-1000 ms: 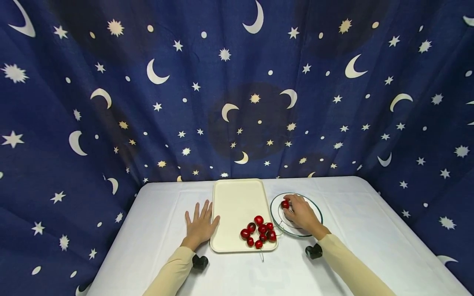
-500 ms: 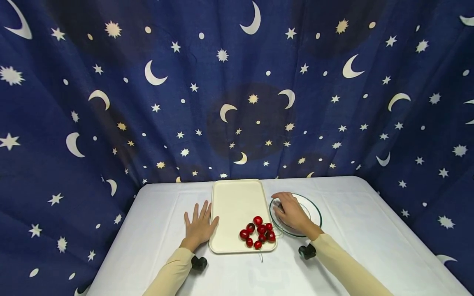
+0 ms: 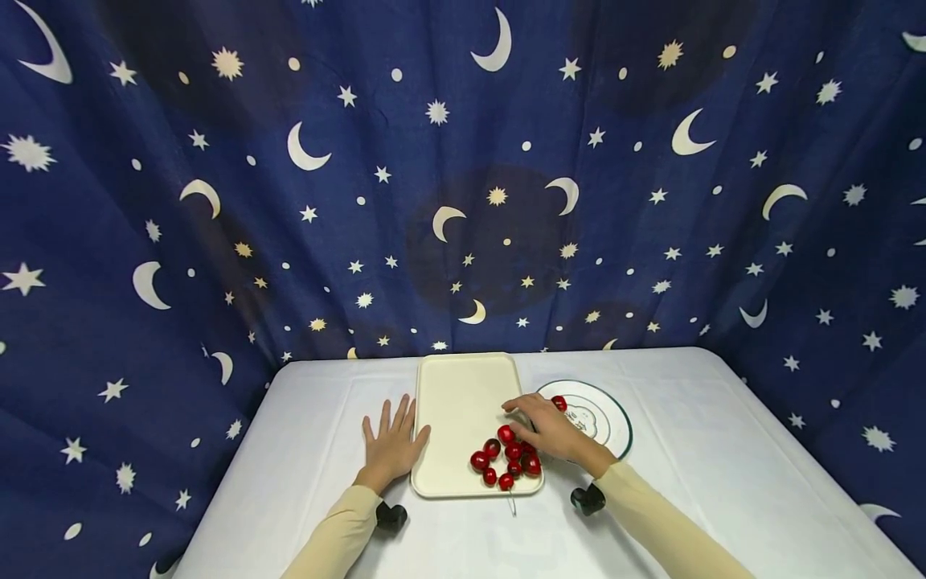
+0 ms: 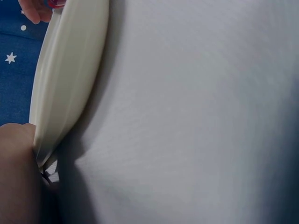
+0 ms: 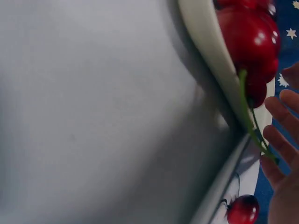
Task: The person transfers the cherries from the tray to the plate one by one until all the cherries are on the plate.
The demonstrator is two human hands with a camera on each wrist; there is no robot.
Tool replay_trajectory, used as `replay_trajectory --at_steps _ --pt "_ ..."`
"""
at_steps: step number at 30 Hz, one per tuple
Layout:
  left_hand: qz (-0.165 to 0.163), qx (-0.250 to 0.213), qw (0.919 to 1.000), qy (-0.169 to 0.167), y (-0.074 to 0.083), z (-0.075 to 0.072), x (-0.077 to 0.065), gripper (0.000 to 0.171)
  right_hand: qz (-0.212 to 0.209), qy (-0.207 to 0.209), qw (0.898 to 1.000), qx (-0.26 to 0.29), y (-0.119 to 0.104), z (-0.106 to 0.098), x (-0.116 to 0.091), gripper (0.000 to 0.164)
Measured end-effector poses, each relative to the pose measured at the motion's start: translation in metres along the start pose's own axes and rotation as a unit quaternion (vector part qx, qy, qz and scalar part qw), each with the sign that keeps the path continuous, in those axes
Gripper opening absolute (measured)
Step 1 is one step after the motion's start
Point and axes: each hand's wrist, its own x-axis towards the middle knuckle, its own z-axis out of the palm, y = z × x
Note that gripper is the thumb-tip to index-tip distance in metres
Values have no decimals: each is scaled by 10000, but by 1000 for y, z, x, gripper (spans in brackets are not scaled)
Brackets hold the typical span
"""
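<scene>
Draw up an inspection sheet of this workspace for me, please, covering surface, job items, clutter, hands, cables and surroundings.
Surface: table under a white cloth, with faint creases.
Job items: tray with cherries gathered at its near right corner, one stem overhanging the near edge; plate to its right, with a lone cherry visible.
Clutter: nothing seen.
Hands: left hand palm down beside the tray, fingers spread, thumb at its left edge; right hand reaching over the tray's right side, nothing seen in its fingers.
Cables: nothing seen.
Surroundings: dark blue curtain with moons and stars.
</scene>
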Motion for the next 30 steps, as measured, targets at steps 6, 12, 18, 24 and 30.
replay_trajectory --at_steps 6,12,18,24,30 --pt "37 -166 9999 20 8 -12 -8 71 -239 138 9996 -68 -1 6 0 34" --pt "-19 -106 9999 -40 9 -14 -8 71 -360 132 9990 -242 -3 9 1 34" --pt "-41 -53 10000 3 1 -2 -2 72 -438 -35 9984 -345 -5 8 3 33" --pt "-3 -39 9999 104 -1 0 0 72 -496 -245 9978 -370 -6 3 6 32" --pt "16 -32 9999 101 0 0 -1 73 -692 -380 9965 -293 -5 1 9 23"
